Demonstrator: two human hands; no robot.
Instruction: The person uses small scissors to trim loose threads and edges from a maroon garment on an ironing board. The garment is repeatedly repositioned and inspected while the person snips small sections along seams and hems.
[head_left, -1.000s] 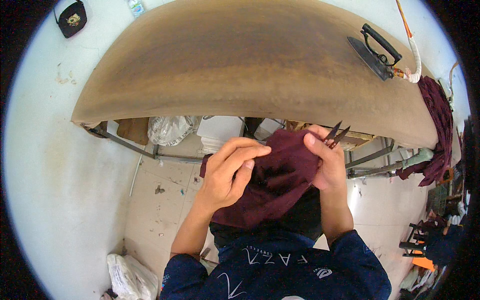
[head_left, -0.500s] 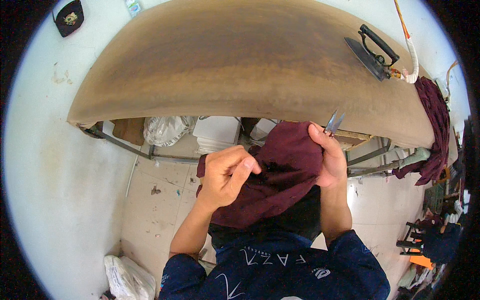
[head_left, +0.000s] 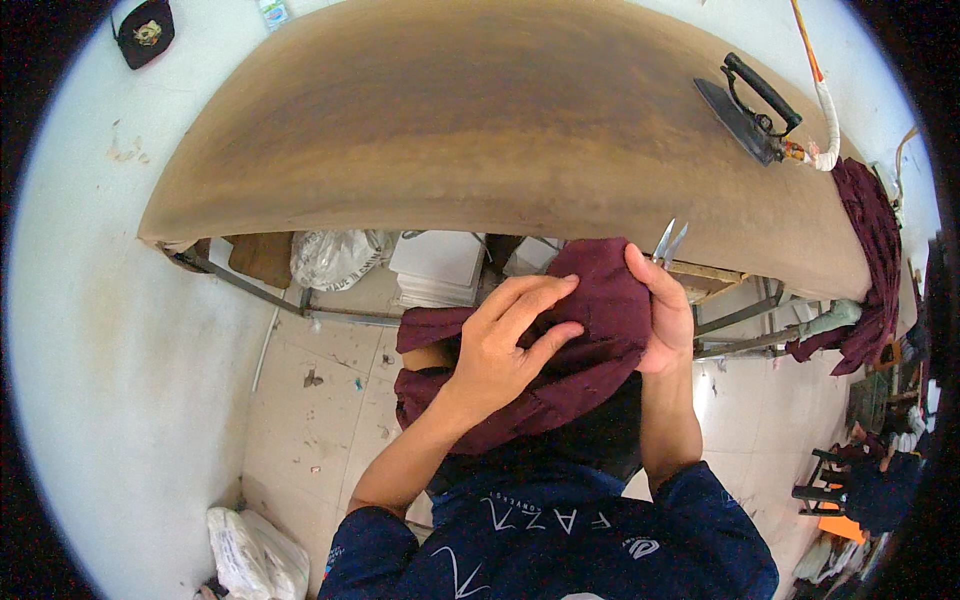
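A maroon cloth [head_left: 600, 300] hangs bunched in front of my lap. My right hand [head_left: 667, 318] grips its right edge, thumb on the near face and the other fingers hidden behind. Two pointed metal blades of small thread snips [head_left: 669, 245] stick up beyond that thumb; their handle is out of sight behind my right hand. Over the middle of the cloth is my left hand [head_left: 510, 345], thumb and fingers apart with nothing between them. Whether its fingertips touch the fabric I cannot tell.
A brown padded ironing table [head_left: 450, 130] spans the far side, bearing a black iron [head_left: 745, 110] with a white-wrapped hose [head_left: 827, 125]. More maroon fabric [head_left: 872, 240] drapes over its right end. White stacked sheets [head_left: 437, 268] and a plastic bag [head_left: 338, 260] lie underneath.
My left hand has moved right and up across the cloth, and its curled fingers have opened. The cloth's left part has spread into a gap. My right hand keeps its hold.
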